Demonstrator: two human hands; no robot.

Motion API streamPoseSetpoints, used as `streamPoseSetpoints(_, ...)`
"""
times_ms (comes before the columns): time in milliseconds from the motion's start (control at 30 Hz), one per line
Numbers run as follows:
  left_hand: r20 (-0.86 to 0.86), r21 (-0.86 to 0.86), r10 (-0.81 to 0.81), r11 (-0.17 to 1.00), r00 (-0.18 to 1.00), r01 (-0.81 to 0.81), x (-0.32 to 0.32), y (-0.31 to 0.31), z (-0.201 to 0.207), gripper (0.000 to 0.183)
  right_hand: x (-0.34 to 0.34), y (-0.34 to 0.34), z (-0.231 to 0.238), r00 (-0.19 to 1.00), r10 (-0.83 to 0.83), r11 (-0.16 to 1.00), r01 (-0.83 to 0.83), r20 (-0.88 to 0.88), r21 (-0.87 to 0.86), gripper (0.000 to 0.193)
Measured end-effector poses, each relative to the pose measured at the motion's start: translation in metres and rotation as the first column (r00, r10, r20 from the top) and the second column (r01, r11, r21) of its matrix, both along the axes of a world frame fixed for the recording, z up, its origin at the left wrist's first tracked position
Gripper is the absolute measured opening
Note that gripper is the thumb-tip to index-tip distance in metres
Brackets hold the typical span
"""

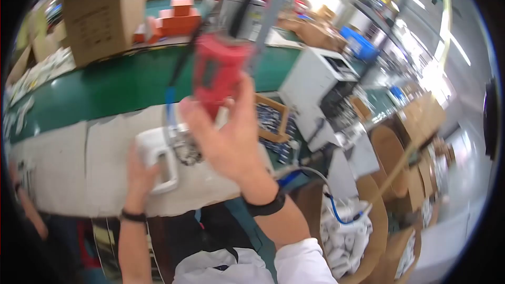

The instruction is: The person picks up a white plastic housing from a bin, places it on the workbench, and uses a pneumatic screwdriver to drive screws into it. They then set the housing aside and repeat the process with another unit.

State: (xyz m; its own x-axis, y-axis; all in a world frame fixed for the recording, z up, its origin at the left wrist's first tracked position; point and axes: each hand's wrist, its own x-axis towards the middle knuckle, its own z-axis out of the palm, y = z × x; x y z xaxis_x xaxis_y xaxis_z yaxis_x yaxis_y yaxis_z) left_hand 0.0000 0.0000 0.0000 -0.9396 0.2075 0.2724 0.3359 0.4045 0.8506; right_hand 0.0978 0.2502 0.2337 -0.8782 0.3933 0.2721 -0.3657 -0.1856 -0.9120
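My left hand (138, 174) grips the left side of a white plastic housing (172, 174) with a handle-like opening, which lies on the cardboard-covered bench. My right hand (229, 144) is raised above the bench, thumb and fingers around the lower part of a red hand-held tool (221, 63). That tool hangs below a dark cable and is smeared by motion, so its exact kind is unclear. Between the two hands, a small heap of metal parts (187, 150), perhaps screws, sits beside the housing.
Cardboard sheets (58, 171) cover the near bench; behind runs a green belt (100, 89). At right are a tray of small dark parts (271, 118), a white machine (310, 84) and a carton of white pieces (344, 236). Another person's arm (31, 208) shows at far left.
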Motion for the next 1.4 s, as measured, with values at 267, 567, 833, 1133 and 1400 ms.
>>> streamPoseSetpoints(267,0.265,0.25,-0.272,0.946,0.925,0.207,0.098,-0.049,0.066,0.093,0.147,0.016,-0.133,0.952,-0.306,0.7,0.203,0.031,0.684,0.069)
streamPoseSetpoints(567,0.536,0.396,-0.691,0.713,0.485,0.579,0.141,0.052,0.087,0.097,0.249,0.059,-0.188,0.722,0.459,0.867,-0.492,0.517,-0.083,0.072)
streamPoseSetpoints(833,0.277,0.437,-0.866,0.499,0.416,0.748,0.141,0.085,0.059,0.079,0.526,0.124,-0.217,0.677,-0.207,0.714,0.598,0.706,-0.364,0.057)
streamPoseSetpoints(1133,0.277,0.256,-0.724,0.69,0.632,0.677,0.12,0.065,0.053,0.07,0.66,0.097,-0.241,0.147,-0.823,-0.084,0.924,0.549,-0.373,0.054)
streamPoseSetpoints(1400,0.24,0.254,-0.719,0.695,0.653,0.673,0.121,0.062,0.047,0.066,0.588,0.136,-0.237,0.516,-0.658,0.343,0.854,0.549,-0.392,0.053)
